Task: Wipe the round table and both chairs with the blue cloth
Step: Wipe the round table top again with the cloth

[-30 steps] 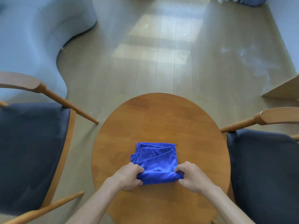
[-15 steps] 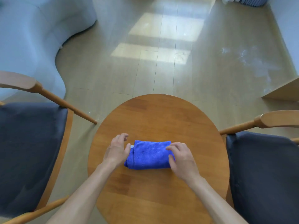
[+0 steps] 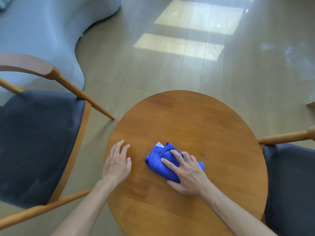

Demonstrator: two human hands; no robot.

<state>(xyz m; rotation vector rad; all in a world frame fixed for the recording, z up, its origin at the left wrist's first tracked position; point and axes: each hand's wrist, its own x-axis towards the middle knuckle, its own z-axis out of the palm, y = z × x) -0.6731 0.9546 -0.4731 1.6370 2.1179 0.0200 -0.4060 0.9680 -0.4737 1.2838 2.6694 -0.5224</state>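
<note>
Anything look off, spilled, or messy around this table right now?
On the round table nothing stands out. The floor has whitish smudges at upper right, like dust or residue. The blue cloth lies folded under the right hand.

Round wooden table [image 3: 196, 116], warm brown, plank joints visible, standing on a pale wood-plank floor [image 3: 153, 65]. Blue cloth [image 3: 158, 157] lies bunched on the table a little toward 7 o'clock of centre, small pale tag showing at its 11 o'clock end. Right hand [image 3: 187, 172] is flat on top of the cloth, fingers spread. Left hand [image 3: 117, 164] rests palm-down on bare wood at the 9 o'clock rim, clear of the cloth.
</note>
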